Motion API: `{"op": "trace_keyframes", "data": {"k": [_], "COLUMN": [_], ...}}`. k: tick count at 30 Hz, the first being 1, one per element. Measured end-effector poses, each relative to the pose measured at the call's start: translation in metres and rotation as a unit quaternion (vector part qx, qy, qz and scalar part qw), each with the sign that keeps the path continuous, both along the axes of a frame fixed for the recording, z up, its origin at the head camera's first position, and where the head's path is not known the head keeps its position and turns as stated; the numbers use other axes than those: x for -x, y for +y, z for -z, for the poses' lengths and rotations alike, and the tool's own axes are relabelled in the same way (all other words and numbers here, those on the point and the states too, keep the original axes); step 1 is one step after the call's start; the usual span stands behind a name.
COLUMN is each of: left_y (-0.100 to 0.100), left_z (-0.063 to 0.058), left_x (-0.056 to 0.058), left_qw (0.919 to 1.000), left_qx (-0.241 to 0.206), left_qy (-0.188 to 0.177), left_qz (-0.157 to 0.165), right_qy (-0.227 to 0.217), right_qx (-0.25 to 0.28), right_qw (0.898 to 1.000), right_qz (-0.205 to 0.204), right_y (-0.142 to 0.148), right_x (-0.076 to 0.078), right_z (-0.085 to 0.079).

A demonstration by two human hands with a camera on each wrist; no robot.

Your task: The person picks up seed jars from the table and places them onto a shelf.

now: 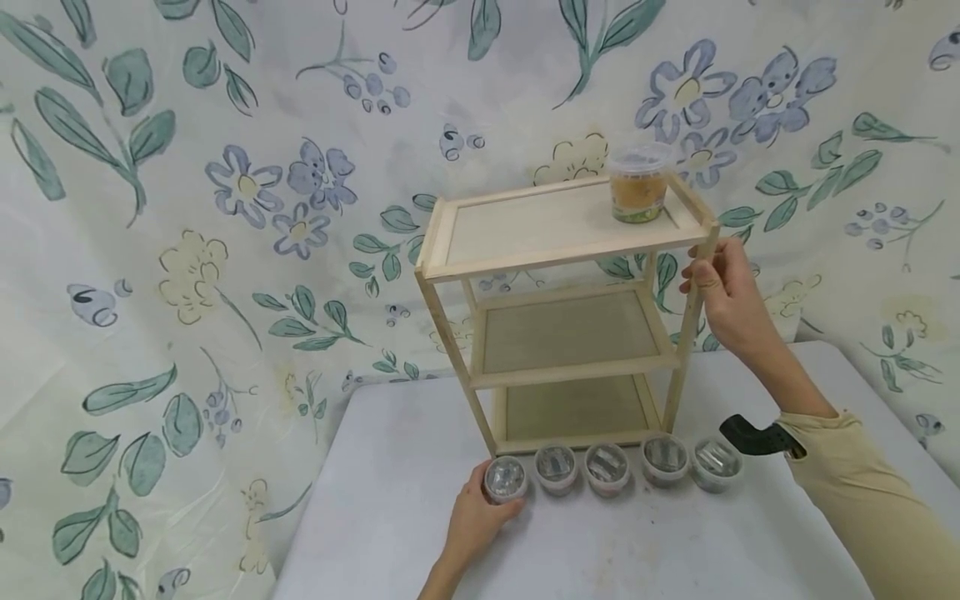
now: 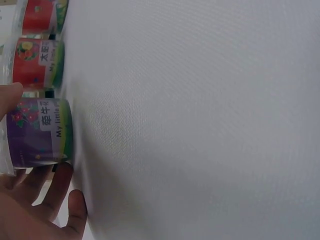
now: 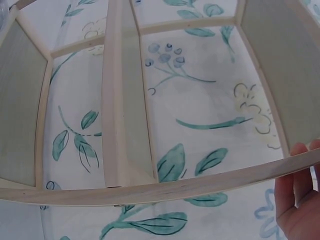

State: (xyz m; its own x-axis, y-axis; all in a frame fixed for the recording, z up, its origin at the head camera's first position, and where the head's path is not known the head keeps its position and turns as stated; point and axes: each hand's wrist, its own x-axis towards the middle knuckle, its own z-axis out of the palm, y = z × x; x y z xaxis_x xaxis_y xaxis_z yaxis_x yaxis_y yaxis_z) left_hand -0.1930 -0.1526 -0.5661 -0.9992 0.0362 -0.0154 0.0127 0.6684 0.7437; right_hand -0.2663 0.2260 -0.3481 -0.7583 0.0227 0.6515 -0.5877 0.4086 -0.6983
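Observation:
My left hand [image 1: 472, 523] curls round the leftmost lidded plastic cup [image 1: 506, 479] in a row on the table. In the left wrist view this cup [image 2: 36, 136] shows a purple label, with the thumb above it and fingers below. My right hand [image 1: 733, 296] grips the right front post of a three-tier wooden shelf [image 1: 570, 257], just under the top tier. The right wrist view shows the fingertips wrapped on that post [image 3: 215, 184]. A lidded cup with yellow-orange contents or label [image 1: 637, 190] stands on the top tier's right end.
To the right of the held cup stand several similar lidded cups [image 1: 607, 467] in front of the shelf's bottom tier; two near ones have red labels [image 2: 35, 62]. The white table [image 1: 390, 475] meets a floral cloth backdrop [image 1: 247, 333] behind and to the left.

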Motion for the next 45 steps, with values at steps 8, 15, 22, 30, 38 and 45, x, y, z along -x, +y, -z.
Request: {"op": "trace_keyframes", "data": {"k": [8, 15, 22, 30, 38, 45], "left_y": [0.0, 0.001, -0.003, -0.005, -0.005, 0.001], "left_z": [0.002, -0.008, -0.029, -0.064, -0.107, -0.141], "left_x": [-0.003, -0.006, -0.005, -0.003, -0.003, -0.003], "left_qw": [0.9998, 0.9994, 0.9991, 0.9983, 0.9958, 0.9933], "left_qx": [0.003, 0.014, -0.022, -0.011, -0.012, -0.022], "left_qy": [0.02, 0.033, 0.037, 0.053, 0.061, 0.07], "left_qz": [-0.01, -0.002, 0.001, 0.023, 0.068, 0.089], "right_qy": [-0.003, -0.005, 0.009, 0.017, 0.022, 0.009], "right_qx": [-0.001, -0.001, 0.002, -0.001, -0.009, -0.009], "right_qw": [1.0, 1.0, 1.0, 1.0, 1.0, 1.0], "right_qz": [-0.005, -0.004, -0.007, -0.009, -0.003, -0.001], "right_y": [0.0, 0.002, 0.003, 0.002, 0.002, 0.001], "right_x": [0.001, 0.0, 0.0, 0.001, 0.001, 0.0], "right_z": [0.002, 0.002, 0.005, 0.001, 0.001, 0.001]}}
